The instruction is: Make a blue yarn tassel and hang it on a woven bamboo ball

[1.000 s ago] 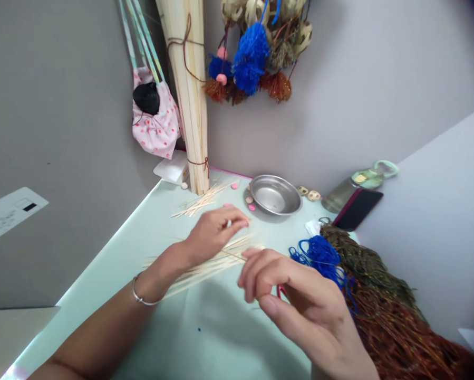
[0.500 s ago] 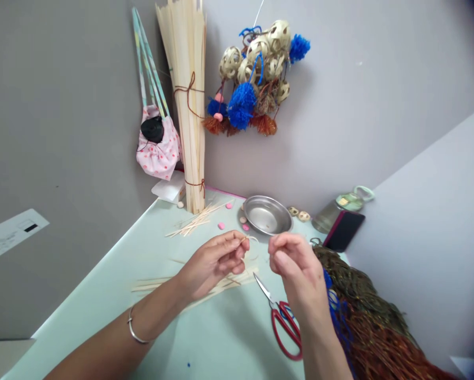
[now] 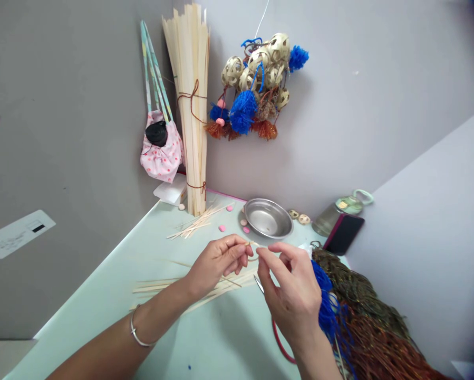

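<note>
My left hand (image 3: pixel 221 259) and my right hand (image 3: pixel 290 290) meet above the pale green table (image 3: pixel 114 264). Both pinch the ends of a thin bamboo strip (image 3: pixel 253 246) that curls into a small loop between the fingertips. Under my left hand lies a row of long bamboo strips (image 3: pixel 169 287). Red-handled scissors (image 3: pixel 278 338) lie on the table, mostly hidden beneath my right hand, with only the blade tip and part of a handle showing.
A steel bowl (image 3: pixel 269 218) stands behind, with pink beads (image 3: pixel 222 228) and more strips (image 3: pixel 195 224) near it. A tall tied bundle of bamboo slats (image 3: pixel 192 105) leans in the corner. Blue yarn (image 3: pixel 326 306) and brown fibre (image 3: pixel 379 338) lie right. A phone (image 3: pixel 343 234) rests against the wall.
My hands rose off the flat strips and came together, each pinching the thin strip. The right hand moved left, closing the gap and covering the scissors. The view tilted up.
</note>
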Available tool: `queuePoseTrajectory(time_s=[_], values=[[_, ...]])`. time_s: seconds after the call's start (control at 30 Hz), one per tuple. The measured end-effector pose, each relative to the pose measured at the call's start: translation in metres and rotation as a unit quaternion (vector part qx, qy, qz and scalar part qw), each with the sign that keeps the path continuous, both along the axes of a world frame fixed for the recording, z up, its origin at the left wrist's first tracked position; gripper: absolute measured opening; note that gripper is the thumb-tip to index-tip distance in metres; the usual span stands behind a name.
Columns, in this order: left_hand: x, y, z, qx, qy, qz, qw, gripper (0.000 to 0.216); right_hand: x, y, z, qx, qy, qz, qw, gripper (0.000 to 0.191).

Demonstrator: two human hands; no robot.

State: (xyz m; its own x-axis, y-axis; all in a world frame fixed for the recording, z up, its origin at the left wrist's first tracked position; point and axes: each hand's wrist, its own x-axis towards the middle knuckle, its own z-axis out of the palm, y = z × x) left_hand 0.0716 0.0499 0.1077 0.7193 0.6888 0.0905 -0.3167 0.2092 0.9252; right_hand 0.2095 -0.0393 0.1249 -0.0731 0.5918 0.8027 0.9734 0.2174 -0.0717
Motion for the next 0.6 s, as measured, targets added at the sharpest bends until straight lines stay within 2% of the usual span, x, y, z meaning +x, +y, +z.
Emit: queuePoseTrajectory(time_s=[0.13, 0.2, 0.4, 0.5, 0.6], values=[[-0.002, 0.0, 0.001, -0.048, -0.026, -0.066, 0.996, 0.026, 0.0, 0.002, 0.001, 0.002, -0.007, -0.008, 1.0, 0.03], [-0.002, 0.0, 0.001, -0.091, -0.043, -0.079, 0.992, 0.025, -0.001, 0.004, 0.0, 0.002, -0.004, -0.004, 1.0, 0.031], [0.002, -0.003, 0.0, -0.243, -0.13, -0.078, 0.958, 0.021, -0.004, 0.008, -0.009, 0.003, 0.056, 0.022, 0.998, 0.033], [0.003, -0.004, -0.001, -0.285, -0.149, -0.059, 0.945, 0.018, -0.006, 0.007, -0.012, -0.017, 0.079, 0.031, 0.996, 0.034], [0.003, -0.005, -0.002, -0.308, -0.156, -0.046, 0.937, 0.017, -0.007, 0.007, -0.013, -0.05, 0.061, 0.024, 0.997, 0.034]])
